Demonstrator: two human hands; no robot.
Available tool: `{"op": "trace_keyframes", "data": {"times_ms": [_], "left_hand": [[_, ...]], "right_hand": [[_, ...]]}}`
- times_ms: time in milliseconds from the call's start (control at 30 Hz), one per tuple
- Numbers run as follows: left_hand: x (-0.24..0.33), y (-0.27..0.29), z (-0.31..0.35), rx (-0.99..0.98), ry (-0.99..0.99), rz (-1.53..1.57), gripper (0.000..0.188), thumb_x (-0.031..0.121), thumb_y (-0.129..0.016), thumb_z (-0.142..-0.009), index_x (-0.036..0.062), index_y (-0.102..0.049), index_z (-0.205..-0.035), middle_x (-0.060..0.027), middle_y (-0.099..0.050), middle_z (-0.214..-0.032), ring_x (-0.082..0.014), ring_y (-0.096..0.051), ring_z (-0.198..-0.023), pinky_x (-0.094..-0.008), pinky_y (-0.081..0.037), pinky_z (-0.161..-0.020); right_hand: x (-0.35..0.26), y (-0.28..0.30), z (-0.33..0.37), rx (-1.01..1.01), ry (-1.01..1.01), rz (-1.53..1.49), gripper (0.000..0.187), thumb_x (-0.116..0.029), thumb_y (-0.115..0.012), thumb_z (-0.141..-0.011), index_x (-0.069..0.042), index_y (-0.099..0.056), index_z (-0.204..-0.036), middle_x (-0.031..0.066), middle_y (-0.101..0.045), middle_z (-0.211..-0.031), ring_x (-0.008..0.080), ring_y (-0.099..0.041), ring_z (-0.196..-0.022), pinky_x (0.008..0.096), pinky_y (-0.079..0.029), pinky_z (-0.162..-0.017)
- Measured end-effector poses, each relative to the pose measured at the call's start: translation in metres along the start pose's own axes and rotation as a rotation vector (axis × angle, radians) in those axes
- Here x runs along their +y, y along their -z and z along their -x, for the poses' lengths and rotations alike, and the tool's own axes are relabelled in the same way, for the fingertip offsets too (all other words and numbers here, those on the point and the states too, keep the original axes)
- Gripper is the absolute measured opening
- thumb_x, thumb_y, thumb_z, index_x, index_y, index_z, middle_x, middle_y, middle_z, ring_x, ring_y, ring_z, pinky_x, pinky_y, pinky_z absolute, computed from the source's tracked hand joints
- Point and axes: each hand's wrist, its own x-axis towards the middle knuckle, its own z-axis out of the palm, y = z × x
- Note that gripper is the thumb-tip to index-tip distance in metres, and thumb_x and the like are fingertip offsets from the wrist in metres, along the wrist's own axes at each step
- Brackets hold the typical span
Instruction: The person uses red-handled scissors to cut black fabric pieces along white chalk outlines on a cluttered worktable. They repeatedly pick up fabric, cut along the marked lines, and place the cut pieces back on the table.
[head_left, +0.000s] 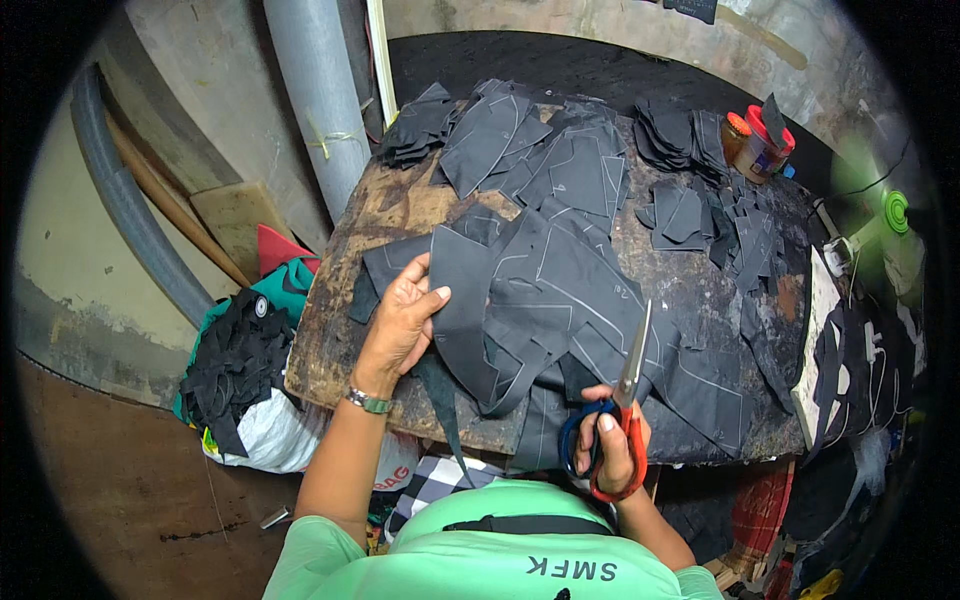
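My left hand [405,312] rests flat on a large piece of dark grey fabric [550,290] marked with pale chalk lines, spread over a worn wooden table [345,300]. My right hand [612,445] grips a pair of scissors [622,400] with red and blue handles at the table's near edge. The blades point away from me over the fabric and look nearly closed. Dark strips of cloth hang off the table's front edge between my hands.
Piles of cut dark fabric pieces [560,150] cover the far part of the table. Two jars with orange-red lids [757,145] stand at the far right corner. A bag of black scraps [235,375] lies on the floor at left. A grey pipe [320,95] rises behind.
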Motion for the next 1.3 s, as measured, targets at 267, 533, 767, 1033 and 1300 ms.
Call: {"op": "trace_keyframes", "data": {"times_ms": [267, 533, 767, 1033, 1300], "left_hand": [[0.069, 0.009, -0.124, -0.062, -0.17, -0.505, 0.05, 0.0, -0.058, -0.088, -0.0013, -0.041, -0.135, -0.0138, -0.06, -0.12, -0.0192, -0.059, -0.11, -0.0317, -0.048, -0.094], [0.024, 0.041, -0.281, 0.15, -0.279, -1.636, 0.088, 0.053, -0.058, -0.085, 0.0181, -0.014, -0.153, -0.0292, -0.006, -0.155, -0.0453, -0.016, -0.142, -0.0553, -0.019, -0.113], [0.002, 0.053, -0.274, 0.06, -0.083, -1.519, 0.084, 0.053, -0.046, -0.092, 0.0195, -0.001, -0.154, -0.0196, 0.003, -0.159, -0.0382, 0.001, -0.146, -0.0632, -0.008, -0.111], [0.032, 0.018, -0.201, 0.243, -0.451, -1.056, 0.064, 0.039, -0.052, -0.094, 0.0051, -0.034, -0.146, -0.0253, -0.03, -0.15, -0.0417, -0.008, -0.145, -0.0429, -0.013, -0.116], [0.033, -0.007, -0.065, -0.005, -0.24, -1.055, 0.056, 0.036, -0.059, -0.093, -0.0033, -0.052, -0.131, -0.0185, -0.059, -0.128, -0.0221, -0.055, -0.119, -0.0302, -0.039, -0.102]], "right_hand": [[0.011, 0.004, 0.001, -0.062, 0.273, 0.254, 0.034, -0.013, -0.047, -0.091, 0.011, -0.051, -0.114, 0.0041, -0.054, -0.053, 0.0105, -0.051, -0.041, 0.0241, -0.041, -0.042], [0.015, 0.007, 0.005, -0.047, 0.266, 0.207, 0.034, -0.012, -0.046, -0.091, 0.013, -0.05, -0.115, 0.0059, -0.055, -0.054, 0.0112, -0.053, -0.042, 0.0246, -0.041, -0.042], [0.011, 0.005, 0.0, -0.048, 0.194, 0.182, 0.034, -0.011, -0.045, -0.091, 0.01, -0.05, -0.117, 0.0054, -0.056, -0.059, 0.0098, -0.052, -0.044, 0.0238, -0.041, -0.043], [0.007, 0.001, -0.005, -0.016, 0.161, 0.114, 0.037, -0.016, -0.045, -0.093, 0.011, -0.048, -0.118, 0.0061, -0.054, -0.06, 0.0098, -0.049, -0.044, 0.0237, -0.039, -0.043], [0.008, -0.002, -0.007, 0.024, 0.099, 0.089, 0.038, -0.021, -0.044, -0.097, 0.007, -0.045, -0.122, 0.004, -0.05, -0.061, 0.0085, -0.045, -0.043, 0.0225, -0.037, -0.041]]}}
